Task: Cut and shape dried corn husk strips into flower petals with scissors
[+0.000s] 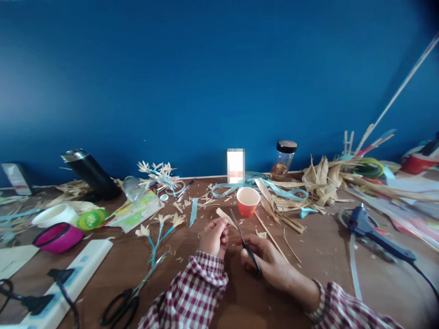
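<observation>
I see a blue wall behind the scrap-littered brown tabletop. The left hand pinches a pale strip near the red cup; the right hand grips a black-handled blade.

Maroon-and-white checked fabric sleeves and a slim black-handled cutting tool show in front of a red paper cup with pale interior, a flat cream strip and round magenta bowl left of it, a dark-blue plastic glue gun right, a deep-blue wall behind.
</observation>
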The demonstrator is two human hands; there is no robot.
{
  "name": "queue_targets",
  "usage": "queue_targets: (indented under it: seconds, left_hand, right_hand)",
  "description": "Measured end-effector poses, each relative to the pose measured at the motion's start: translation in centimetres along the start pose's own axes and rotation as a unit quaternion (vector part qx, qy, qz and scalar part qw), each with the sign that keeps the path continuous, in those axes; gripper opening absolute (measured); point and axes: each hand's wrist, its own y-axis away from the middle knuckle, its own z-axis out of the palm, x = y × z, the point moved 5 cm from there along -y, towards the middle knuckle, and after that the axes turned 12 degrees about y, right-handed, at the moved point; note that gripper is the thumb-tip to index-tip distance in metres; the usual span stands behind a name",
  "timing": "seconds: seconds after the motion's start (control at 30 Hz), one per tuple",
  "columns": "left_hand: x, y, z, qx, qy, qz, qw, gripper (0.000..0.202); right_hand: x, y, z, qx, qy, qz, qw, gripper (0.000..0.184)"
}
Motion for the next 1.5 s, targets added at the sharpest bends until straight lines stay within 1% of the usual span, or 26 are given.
queue_targets:
  seconds: [0.07, 0.13, 0.27, 0.37, 0.6, 0.77, 0.93, 1.07, 1.27, 1.5]
  left_hand:
    - [0.0, 0.1, 0.1, -0.001, 0.019, -0.008, 1.0, 0.031]
    - [0.1, 0.2, 0.2, 0.005, 0.028, -0.011, 1.0, 0.029]
    - [0.2, 0.4, 0.2, 0.026, 0.023, -0.008, 0.999, 0.029]
    - [0.1, 0.5, 0.2, 0.024, 0.007, 0.01, 1.0, 0.03]
    - [0.1, 0.5, -0.1, 0.03, -0.037, 0.063, 0.997, 0.032]
    - [0.2, 0.8, 0.1, 0.033, -0.02, 0.077, 0.996, 0.033]
    - [0.2, 1.1, 0.3, 0.046, -0.017, 0.078, 0.996, 0.034]
    - [-0.1, 1.1, 0.1, 0.052, -0.02, 0.078, 0.995, 0.033]
    - [-0.6, 0.9, -0.3, 0.048, -0.023, 0.067, 0.996, 0.029]
    - [-0.5, 1.0, 0.0, 0.053, -0.005, 0.065, 0.996, 0.03]
  right_hand:
    - [0.0, 0.0, 0.2, -0.013, -0.006, 0.005, 1.0, 0.033]
    - [-0.1, 0.0, 0.2, -0.014, -0.004, 0.01, 1.0, 0.034]
    - [-0.1, 0.1, 0.3, -0.03, 0.004, 0.02, 0.999, 0.034]
    - [-0.1, 0.1, 0.4, -0.046, 0.006, 0.016, 0.999, 0.035]
    - [-0.1, 0.1, 0.2, -0.056, -0.009, 0.011, 0.998, 0.037]
    - [-0.2, 0.3, 0.3, -0.062, -0.035, 0.027, 0.997, 0.042]
    - [-0.3, 0.2, 0.3, -0.06, -0.026, 0.032, 0.997, 0.042]
    - [-0.3, 0.2, 0.3, -0.058, -0.029, 0.03, 0.997, 0.044]
    - [-0.2, 0.1, 0.2, -0.05, -0.035, 0.029, 0.998, 0.043]
    - [0.2, 0.1, 0.2, -0.048, -0.059, 0.028, 0.997, 0.042]
